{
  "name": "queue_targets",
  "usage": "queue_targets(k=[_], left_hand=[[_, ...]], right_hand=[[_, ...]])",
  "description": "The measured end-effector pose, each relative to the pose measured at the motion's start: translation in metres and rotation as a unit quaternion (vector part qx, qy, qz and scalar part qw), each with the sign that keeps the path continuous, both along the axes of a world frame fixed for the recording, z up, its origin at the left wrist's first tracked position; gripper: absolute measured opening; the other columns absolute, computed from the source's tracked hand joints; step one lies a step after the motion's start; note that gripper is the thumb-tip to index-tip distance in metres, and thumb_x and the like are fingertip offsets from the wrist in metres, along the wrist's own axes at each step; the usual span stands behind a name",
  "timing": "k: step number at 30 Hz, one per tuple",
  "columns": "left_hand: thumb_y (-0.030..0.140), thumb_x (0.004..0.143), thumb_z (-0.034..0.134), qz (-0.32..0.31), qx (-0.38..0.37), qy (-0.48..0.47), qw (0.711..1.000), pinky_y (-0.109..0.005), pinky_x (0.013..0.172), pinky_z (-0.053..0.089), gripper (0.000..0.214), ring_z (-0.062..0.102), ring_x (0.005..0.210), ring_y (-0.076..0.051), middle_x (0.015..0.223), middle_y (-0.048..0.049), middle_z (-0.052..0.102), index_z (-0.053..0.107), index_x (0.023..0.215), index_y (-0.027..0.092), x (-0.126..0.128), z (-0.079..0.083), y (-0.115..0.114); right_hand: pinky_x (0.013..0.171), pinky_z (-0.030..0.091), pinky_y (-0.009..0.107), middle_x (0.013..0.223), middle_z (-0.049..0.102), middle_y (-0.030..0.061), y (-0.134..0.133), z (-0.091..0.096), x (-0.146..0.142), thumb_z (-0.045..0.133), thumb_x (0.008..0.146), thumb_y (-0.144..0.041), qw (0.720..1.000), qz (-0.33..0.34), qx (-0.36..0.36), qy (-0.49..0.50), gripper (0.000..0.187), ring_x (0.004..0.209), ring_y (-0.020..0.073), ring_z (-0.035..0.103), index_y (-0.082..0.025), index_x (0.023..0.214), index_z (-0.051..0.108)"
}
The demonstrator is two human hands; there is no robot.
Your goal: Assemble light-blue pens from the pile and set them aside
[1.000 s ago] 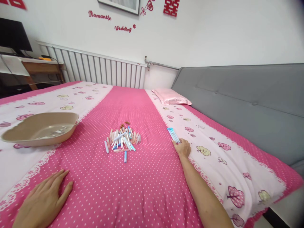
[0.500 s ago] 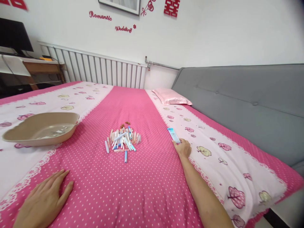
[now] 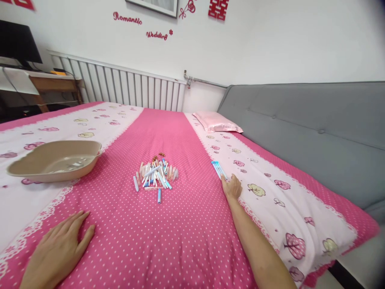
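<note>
Head view: I look down over a wide bed (image 3: 180, 241) covered in a bright pink cotton sheet with small white dots, edged on both sides by pale bands printed with cartoon trees.

My left hand (image 3: 57, 253) lies flat on the sheet at the near left, palm down, fingers spread, holding nothing. My right hand (image 3: 232, 187) reaches forward on a straight arm, with its fingers pressed together. The fingertips touch the near ends of a short row of slim blue pens (image 3: 219, 169), laid side by side where the pink meets the pale band. I cannot tell whether the fingers pinch a pen or only rest against them.

In the middle of the bed sits a loose pile of pens (image 3: 155, 176), white, blue and pinkish, crossed over one another, with a few strays just beside it. A shallow tan plastic dish (image 3: 54, 162) with a wavy rim stands well apart to the left.

As I judge it, the risks are small. The pens are smooth, round and thin, so a nudge could roll the neat row out of line. The soft mattress dips under a leaning hand, which could tilt pens toward it. The tangled pile could scatter if one pen is dragged out.
</note>
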State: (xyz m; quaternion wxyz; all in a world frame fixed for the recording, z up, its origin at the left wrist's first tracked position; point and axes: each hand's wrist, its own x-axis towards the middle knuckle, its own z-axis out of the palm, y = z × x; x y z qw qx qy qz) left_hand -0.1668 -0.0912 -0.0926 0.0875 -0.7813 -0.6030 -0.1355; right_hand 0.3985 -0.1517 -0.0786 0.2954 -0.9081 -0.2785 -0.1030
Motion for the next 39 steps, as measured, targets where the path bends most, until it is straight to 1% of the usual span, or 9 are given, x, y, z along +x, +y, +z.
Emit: queue_targets(k=[3, 8, 12, 17, 22, 27, 31, 34, 39], left_hand=[[0.051, 0.084, 0.022, -0.009, 0.018, 0.048, 0.999, -0.039, 0.110, 0.030, 0.063, 0.050, 0.124, -0.027, 0.130, -0.0129, 0.057, 0.048, 0.127, 0.012, 0.009, 0.013, -0.008], [0.049, 0.085, 0.022, -0.013, 0.023, 0.041, 0.999, -0.041, 0.107, 0.034, 0.064, 0.053, 0.119, -0.029, 0.126, -0.0166, 0.060, 0.054, 0.122, 0.007, 0.019, 0.034, -0.020], [0.049, 0.085, 0.028, -0.026, 0.028, 0.028, 0.999, -0.044, 0.105, 0.036, 0.064, 0.055, 0.116, -0.031, 0.124, -0.0187, 0.060, 0.056, 0.121, 0.004, 0.021, 0.038, -0.022], [0.047, 0.087, 0.026, -0.030, 0.029, 0.022, 0.999, -0.043, 0.105, 0.035, 0.063, 0.054, 0.116, -0.030, 0.123, -0.0192, 0.060, 0.056, 0.121, 0.003, 0.028, 0.045, -0.031], [0.042, 0.089, 0.030, -0.028, 0.014, -0.011, 0.999, -0.043, 0.104, 0.034, 0.058, 0.052, 0.118, -0.032, 0.125, -0.0203, 0.059, 0.055, 0.122, 0.001, 0.037, 0.054, -0.044], [0.040, 0.089, 0.032, -0.023, 0.015, -0.018, 0.999, -0.041, 0.105, 0.033, 0.055, 0.050, 0.120, -0.030, 0.127, -0.0186, 0.058, 0.054, 0.123, 0.003, 0.037, 0.052, -0.049], [0.038, 0.090, 0.031, -0.027, 0.018, -0.031, 0.999, -0.041, 0.105, 0.033, 0.052, 0.049, 0.122, -0.029, 0.128, -0.0183, 0.057, 0.054, 0.124, 0.005, 0.036, 0.048, -0.051], [0.037, 0.090, 0.033, -0.033, 0.023, -0.041, 0.998, -0.041, 0.106, 0.032, 0.052, 0.049, 0.122, -0.030, 0.128, -0.0188, 0.057, 0.054, 0.124, 0.004, 0.035, 0.046, -0.054], [0.035, 0.090, 0.033, -0.044, 0.030, -0.055, 0.997, -0.041, 0.105, 0.032, 0.051, 0.049, 0.121, -0.030, 0.126, -0.0210, 0.057, 0.055, 0.122, 0.002, 0.034, 0.044, -0.058]], right_hand=[[0.097, 0.033, 0.038, 0.127, 0.056, 0.0203, -0.010, 0.000, 0.005, 0.028, 0.090, -0.058, 0.999, 0.006, -0.021, 0.031, 0.072, 0.117, 0.0298, 0.051, -0.004, 0.136, 0.042], [0.104, 0.025, 0.042, 0.133, 0.051, 0.0203, -0.047, 0.001, 0.022, 0.016, 0.093, -0.049, 0.996, -0.009, -0.068, 0.063, 0.067, 0.125, 0.0287, 0.043, -0.004, 0.135, 0.043], [0.106, 0.020, 0.048, 0.142, 0.042, 0.0189, -0.094, 0.001, 0.038, 0.018, 0.092, -0.048, 0.990, -0.041, -0.115, 0.078, 0.064, 0.131, 0.0309, 0.036, -0.009, 0.136, 0.044], [0.109, 0.011, 0.050, 0.151, 0.027, 0.0149, -0.157, -0.001, 0.043, 0.022, 0.090, -0.053, 0.979, -0.074, -0.168, 0.085, 0.065, 0.137, 0.0347, 0.022, -0.018, 0.144, 0.035], [0.107, 0.013, 0.054, 0.151, 0.025, 0.0169, -0.192, -0.004, 0.034, 0.017, 0.088, -0.057, 0.972, -0.103, -0.193, 0.089, 0.070, 0.136, 0.0378, 0.022, -0.019, 0.145, 0.031], [0.103, 0.016, 0.063, 0.152, 0.022, 0.0171, -0.208, -0.008, 0.017, 0.018, 0.085, -0.059, 0.967, -0.116, -0.196, 0.111, 0.074, 0.138, 0.0388, 0.018, -0.018, 0.147, 0.027], [0.100, 0.018, 0.067, 0.150, 0.023, 0.0216, -0.208, 0.004, -0.007, 0.026, 0.083, -0.057, 0.960, -0.153, -0.173, 0.159, 0.073, 0.137, 0.0424, 0.018, -0.016, 0.143, 0.035], [0.101, 0.019, 0.065, 0.148, 0.025, 0.0250, -0.196, 0.024, -0.033, 0.031, 0.082, -0.055, 0.951, -0.202, -0.139, 0.188, 0.073, 0.137, 0.0426, 0.018, -0.013, 0.142, 0.035], [0.103, 0.020, 0.061, 0.148, 0.027, 0.0255, -0.155, 0.057, -0.080, 0.034, 0.084, -0.054, 0.971, -0.129, -0.129, 0.157, 0.075, 0.135, 0.0420, 0.022, -0.009, 0.144, 0.029]])
